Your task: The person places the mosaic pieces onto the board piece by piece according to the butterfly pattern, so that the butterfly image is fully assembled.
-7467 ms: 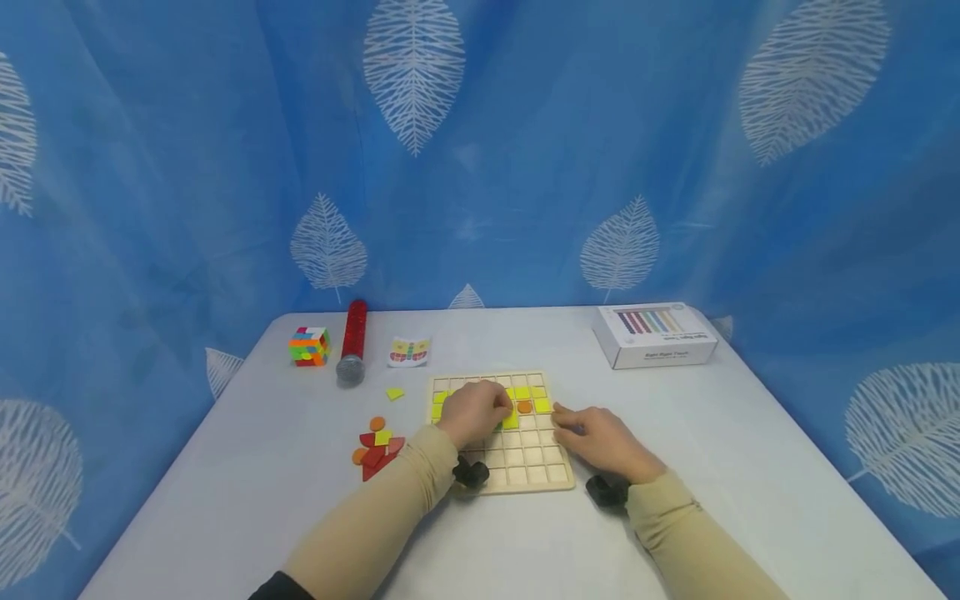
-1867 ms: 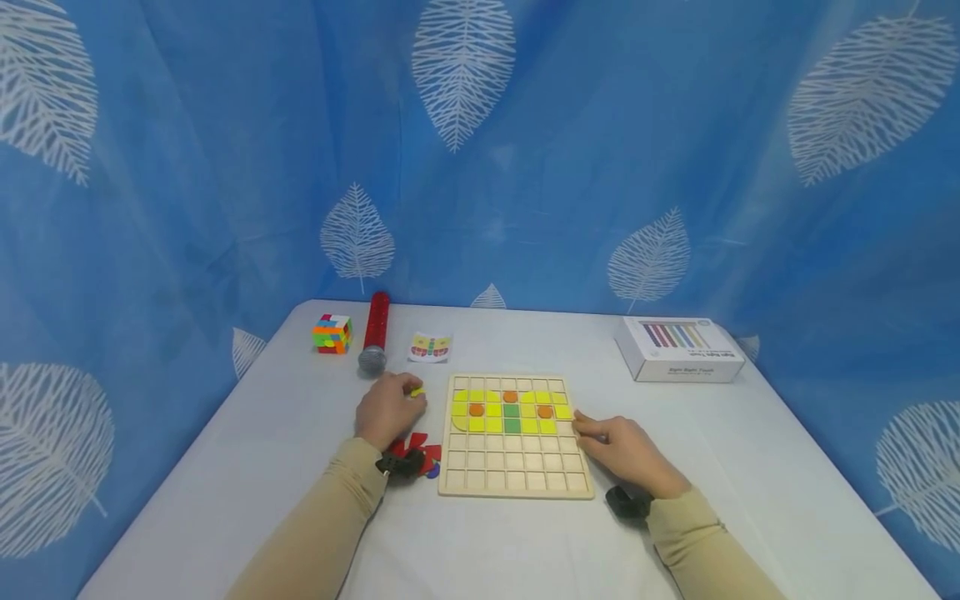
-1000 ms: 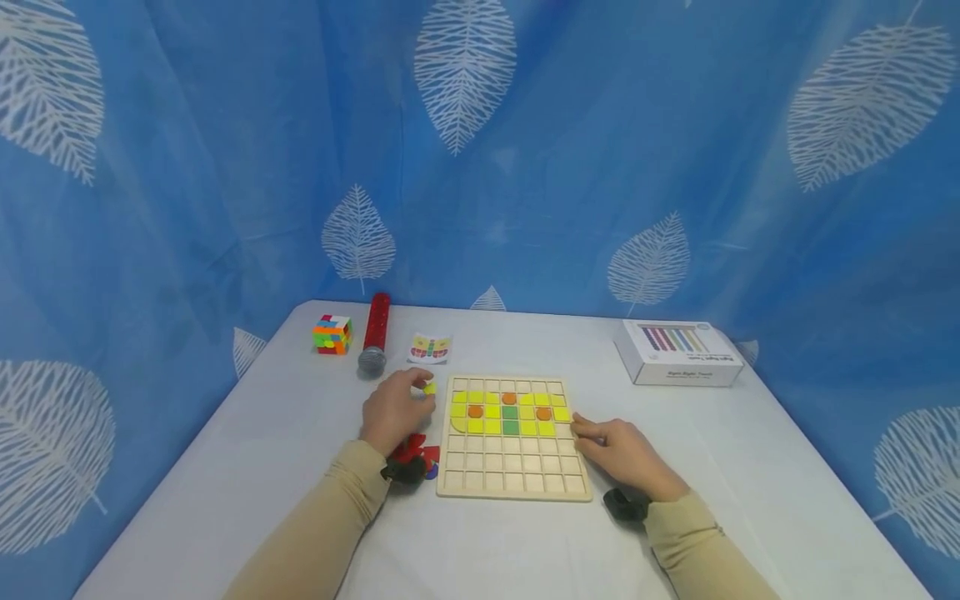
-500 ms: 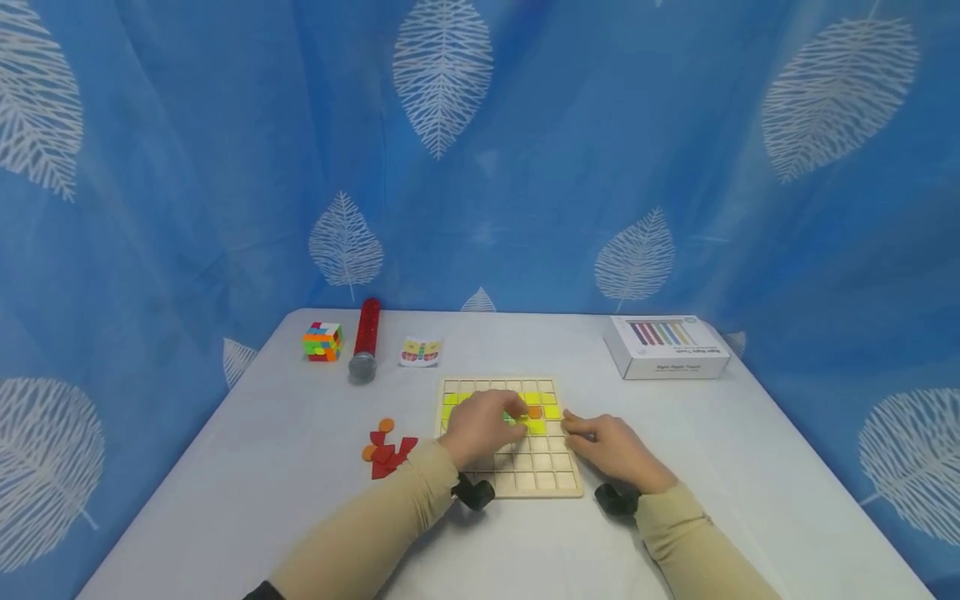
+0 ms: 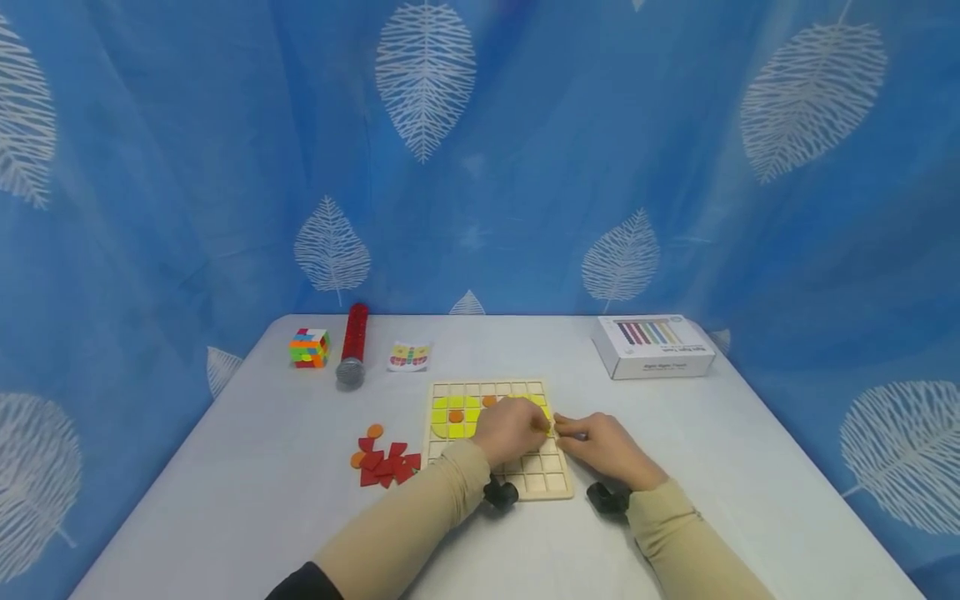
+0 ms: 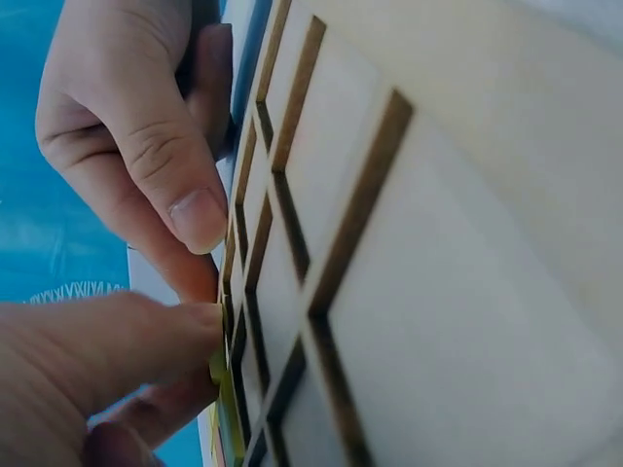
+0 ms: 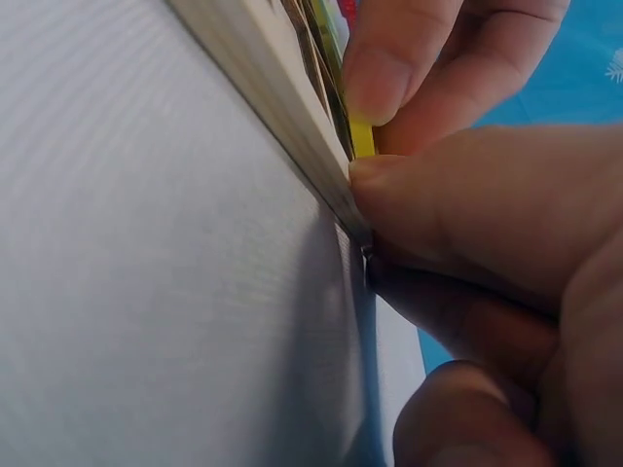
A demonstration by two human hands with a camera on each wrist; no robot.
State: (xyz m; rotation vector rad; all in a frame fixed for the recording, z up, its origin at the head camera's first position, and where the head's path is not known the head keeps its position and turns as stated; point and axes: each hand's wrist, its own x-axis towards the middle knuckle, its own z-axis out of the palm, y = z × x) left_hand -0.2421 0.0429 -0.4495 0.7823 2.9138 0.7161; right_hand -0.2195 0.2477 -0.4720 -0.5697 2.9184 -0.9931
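Note:
In the head view, my left hand (image 5: 510, 429) reaches across the wooden grid board (image 5: 556, 483) and pinches a small yellow tile (image 7: 363, 139) at the board's right side. My right hand (image 5: 603, 450) grips the board's right edge, thumb over the rim, as the right wrist view shows. The fingertips of both hands are close together there. Yellow tiles (image 5: 471, 416) and orange discs (image 5: 456, 416) fill cells in the upper part of the board; my left hand and sleeve hide several cells. The lower cells seen in the left wrist view are bare wood.
Loose red pieces (image 5: 384, 467) and orange discs (image 5: 375, 431) lie left of the board. Behind them are a puzzle cube (image 5: 310, 347), a red microphone (image 5: 354, 342) and a small pattern card (image 5: 408, 357). A white box (image 5: 656, 346) stands at the back right.
My left hand has carried the yellow tile from the table left of the board across to the board's right side. My right hand has stayed at the right edge.

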